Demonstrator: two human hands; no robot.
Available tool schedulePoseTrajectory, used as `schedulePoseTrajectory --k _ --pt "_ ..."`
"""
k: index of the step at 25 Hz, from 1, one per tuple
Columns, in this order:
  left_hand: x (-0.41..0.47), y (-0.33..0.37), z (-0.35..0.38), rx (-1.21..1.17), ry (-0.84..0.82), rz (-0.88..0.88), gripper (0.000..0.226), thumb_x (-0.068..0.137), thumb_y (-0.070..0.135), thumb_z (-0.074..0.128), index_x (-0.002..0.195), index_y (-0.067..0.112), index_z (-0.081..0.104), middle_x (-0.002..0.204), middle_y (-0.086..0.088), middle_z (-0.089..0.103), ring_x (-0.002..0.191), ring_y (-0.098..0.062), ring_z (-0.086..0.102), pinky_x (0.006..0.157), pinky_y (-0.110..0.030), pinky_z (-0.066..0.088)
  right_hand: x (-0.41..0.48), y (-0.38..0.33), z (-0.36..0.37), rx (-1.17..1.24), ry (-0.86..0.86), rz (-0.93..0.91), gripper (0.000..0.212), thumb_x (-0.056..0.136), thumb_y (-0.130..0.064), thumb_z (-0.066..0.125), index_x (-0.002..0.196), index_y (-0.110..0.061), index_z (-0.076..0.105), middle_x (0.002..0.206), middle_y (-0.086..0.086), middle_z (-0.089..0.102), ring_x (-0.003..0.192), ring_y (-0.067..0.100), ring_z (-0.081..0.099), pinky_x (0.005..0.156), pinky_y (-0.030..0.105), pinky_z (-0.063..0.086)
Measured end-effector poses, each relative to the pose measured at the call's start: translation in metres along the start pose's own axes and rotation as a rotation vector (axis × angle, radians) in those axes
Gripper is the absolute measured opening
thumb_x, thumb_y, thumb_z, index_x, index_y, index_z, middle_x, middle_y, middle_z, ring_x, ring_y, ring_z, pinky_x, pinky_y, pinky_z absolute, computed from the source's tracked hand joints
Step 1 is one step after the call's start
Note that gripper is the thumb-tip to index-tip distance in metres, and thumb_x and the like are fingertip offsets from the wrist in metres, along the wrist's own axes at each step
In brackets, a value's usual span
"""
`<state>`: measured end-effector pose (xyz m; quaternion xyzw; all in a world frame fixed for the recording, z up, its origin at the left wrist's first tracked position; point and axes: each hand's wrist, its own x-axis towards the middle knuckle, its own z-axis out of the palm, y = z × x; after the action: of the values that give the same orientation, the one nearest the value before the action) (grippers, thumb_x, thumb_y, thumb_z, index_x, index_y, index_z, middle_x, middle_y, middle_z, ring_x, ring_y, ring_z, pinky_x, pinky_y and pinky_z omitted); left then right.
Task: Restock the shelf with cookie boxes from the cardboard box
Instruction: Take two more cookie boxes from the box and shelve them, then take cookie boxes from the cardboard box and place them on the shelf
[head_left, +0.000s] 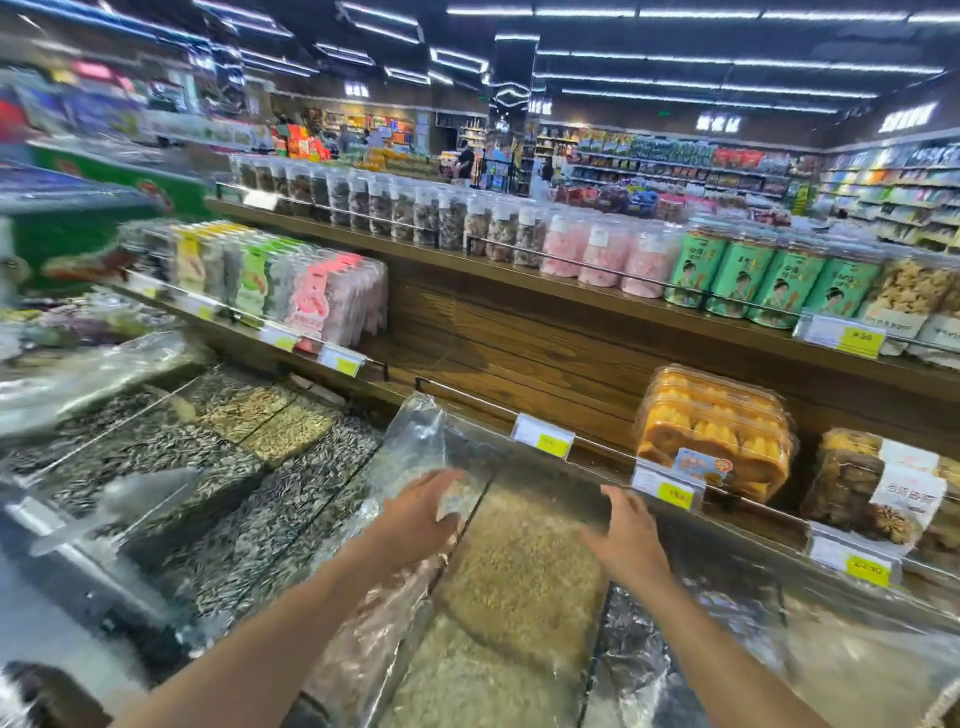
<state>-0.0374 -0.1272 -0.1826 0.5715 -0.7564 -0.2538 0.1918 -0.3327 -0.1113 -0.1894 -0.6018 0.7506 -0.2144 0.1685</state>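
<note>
My left hand reaches forward over the bulk bins, fingers fairly straight, its fingertips against a clear plastic flap. My right hand hovers to the right with fingers spread and holds nothing. Stacked clear cookie boxes with yellow-orange cookies stand on the wooden shelf to the right. Boxes of brown cookies stand beside them. Between the pink packs and the yellow cookie boxes the shelf board is bare. No cardboard box is in view.
Bulk bins of seeds and grains under clear covers lie below my arms. Price tags line the shelf rail. The upper shelf carries jars and green tins. Aisles and people are far behind.
</note>
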Motion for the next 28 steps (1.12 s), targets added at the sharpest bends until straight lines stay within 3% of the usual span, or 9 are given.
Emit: schedulePoseTrajectory --k 2,5,8,18,22,28 --pt "-0.030 -0.021 -0.014 0.014 0.018 -0.030 0.063 0.103 0.026 0.061 0.159 0.029 0.034 0.160 0.004 0.041 0.115 -0.017 0.062 0.102 -0.027 0.050 -0.014 -0.031 0.021 -0.004 -0.022 -0.027 0.075 0.085 -0.042 0.073 0.149 -0.018 0.043 0.151 0.009 0.041 0.136 0.029 0.043 0.110 0.042 0.040" --pt "-0.101 -0.082 -0.054 0.092 0.074 -0.087 0.065 0.103 0.025 0.057 0.161 0.029 0.029 0.166 0.002 0.031 0.148 -0.023 0.040 0.122 -0.040 0.036 -0.050 -0.107 0.072 -0.028 -0.061 -0.137 0.078 0.082 -0.046 0.073 0.149 -0.018 0.044 0.151 0.007 0.042 0.136 0.026 0.043 0.108 0.038 0.041" --pt "-0.179 -0.152 -0.092 0.179 0.134 -0.183 0.067 0.103 0.027 0.054 0.164 0.025 0.025 0.169 0.000 0.026 0.157 -0.025 0.024 0.126 -0.040 0.026 -0.093 -0.188 0.128 -0.027 -0.139 -0.284 0.078 0.086 -0.052 0.069 0.150 -0.020 0.040 0.153 0.007 0.038 0.137 0.027 0.042 0.106 0.039 0.043" --pt "-0.400 -0.320 -0.142 0.366 0.349 -0.645 0.068 0.101 0.043 0.054 0.162 0.028 0.027 0.172 0.000 0.022 0.159 -0.023 0.017 0.128 -0.045 0.023 -0.211 -0.385 0.278 -0.184 -0.399 -0.826 0.072 0.088 -0.038 0.062 0.153 -0.022 0.034 0.157 0.001 0.032 0.143 0.022 0.033 0.117 0.038 0.032" --pt "-0.443 -0.364 -0.142 0.328 0.322 -0.800 0.064 0.101 0.050 0.053 0.158 0.029 0.034 0.168 0.001 0.029 0.155 -0.024 0.027 0.120 -0.042 0.034 -0.232 -0.431 0.334 -0.207 -0.506 -0.909 0.073 0.087 -0.041 0.059 0.153 -0.026 0.034 0.160 -0.001 0.028 0.147 0.022 0.028 0.118 0.044 0.032" --pt "-0.454 -0.449 -0.159 0.261 0.292 -0.947 0.070 0.098 0.049 0.055 0.160 0.032 0.028 0.167 0.001 0.031 0.152 -0.023 0.032 0.119 -0.042 0.038 -0.220 -0.509 0.434 -0.239 -0.610 -1.008 0.071 0.089 -0.043 0.060 0.153 -0.025 0.037 0.160 0.000 0.030 0.147 0.021 0.030 0.115 0.043 0.036"
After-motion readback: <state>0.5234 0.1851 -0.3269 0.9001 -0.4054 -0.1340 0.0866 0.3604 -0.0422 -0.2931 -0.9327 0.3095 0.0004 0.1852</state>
